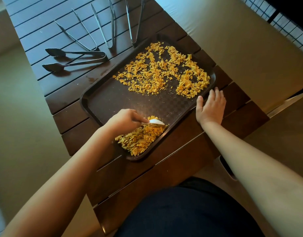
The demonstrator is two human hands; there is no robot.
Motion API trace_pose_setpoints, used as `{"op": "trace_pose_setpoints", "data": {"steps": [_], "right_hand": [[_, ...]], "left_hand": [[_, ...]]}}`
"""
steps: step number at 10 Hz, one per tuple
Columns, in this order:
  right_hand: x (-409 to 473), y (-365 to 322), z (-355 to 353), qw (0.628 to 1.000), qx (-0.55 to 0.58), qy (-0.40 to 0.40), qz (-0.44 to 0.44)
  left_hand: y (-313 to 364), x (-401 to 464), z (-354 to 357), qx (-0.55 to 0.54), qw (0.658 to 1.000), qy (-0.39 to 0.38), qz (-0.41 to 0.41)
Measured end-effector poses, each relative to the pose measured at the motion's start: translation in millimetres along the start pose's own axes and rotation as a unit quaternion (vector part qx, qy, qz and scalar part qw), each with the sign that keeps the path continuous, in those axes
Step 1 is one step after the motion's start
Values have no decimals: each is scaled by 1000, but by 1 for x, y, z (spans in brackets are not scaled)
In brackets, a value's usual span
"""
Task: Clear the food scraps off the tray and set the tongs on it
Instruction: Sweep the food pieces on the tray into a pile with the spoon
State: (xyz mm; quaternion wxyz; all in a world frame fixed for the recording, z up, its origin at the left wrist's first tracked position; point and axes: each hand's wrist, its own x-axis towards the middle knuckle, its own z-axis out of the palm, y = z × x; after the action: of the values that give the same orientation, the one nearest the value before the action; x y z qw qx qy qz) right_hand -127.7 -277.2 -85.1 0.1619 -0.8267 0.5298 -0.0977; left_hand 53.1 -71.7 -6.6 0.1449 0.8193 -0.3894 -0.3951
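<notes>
Scraps (142,139) heaped beside left fingers (138,119)

dark slatted wooden table (68,98)

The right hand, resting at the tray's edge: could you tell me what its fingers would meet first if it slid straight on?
The right hand points along the tray rim; going on, its fingers would probably pass beside the scattered scraps and meet only bare table.

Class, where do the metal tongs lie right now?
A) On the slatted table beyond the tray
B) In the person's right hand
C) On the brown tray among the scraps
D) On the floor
A: the four pairs of metal tongs lie on the dark slatted wooden table, beyond the brown plastic tray.
</notes>
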Motion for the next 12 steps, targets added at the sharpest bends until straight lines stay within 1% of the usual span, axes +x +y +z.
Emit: {"op": "trace_pose_setpoints", "data": {"steps": [1, 2, 3, 4, 5, 6, 7, 8, 9, 10, 11, 12], "right_hand": [[1, 0, 0, 1000, 0, 1, 1], [0, 0, -1, 1000, -2, 1, 0], [1, 0, -1, 1000, -4, 1, 0], [0, -1, 0, 1000, -8, -1, 2], [0, -1, -1, 1000, -6, 1, 3], [1, -1, -1, 1000, -7, 2, 2], [0, -1, -1, 1000, -7, 2, 3], [0, -1, 0, 1000, -4, 3, 1], [0, -1, 0, 1000, 0, 4, 2], [1, 0, 0, 1000, -6, 6, 0], [1, 0, 0, 1000, -9, 5, -1], [1, -1, 0, 1000, -10, 4, -1]], "left_hand": [[-15, 3, -13, -165, 976, 120, -75], [-35, 15, -28, -281, 902, 282, -164], [-46, 27, -40, -289, 867, 354, -199], [-48, 38, -48, -268, 859, 369, -234], [-44, 49, -52, -256, 869, 353, -232], [-34, 56, -53, -267, 890, 314, -197], [-28, 56, -49, -254, 912, 267, -179], [-27, 46, -37, -211, 942, 211, -155], [-24, 28, -20, -116, 969, 192, -101], [-27, 11, -9, -23, 982, 183, -48], [-30, 6, -6, -5, 987, 156, -34], [-33, 14, -16, -74, 962, 249, -83]]}}
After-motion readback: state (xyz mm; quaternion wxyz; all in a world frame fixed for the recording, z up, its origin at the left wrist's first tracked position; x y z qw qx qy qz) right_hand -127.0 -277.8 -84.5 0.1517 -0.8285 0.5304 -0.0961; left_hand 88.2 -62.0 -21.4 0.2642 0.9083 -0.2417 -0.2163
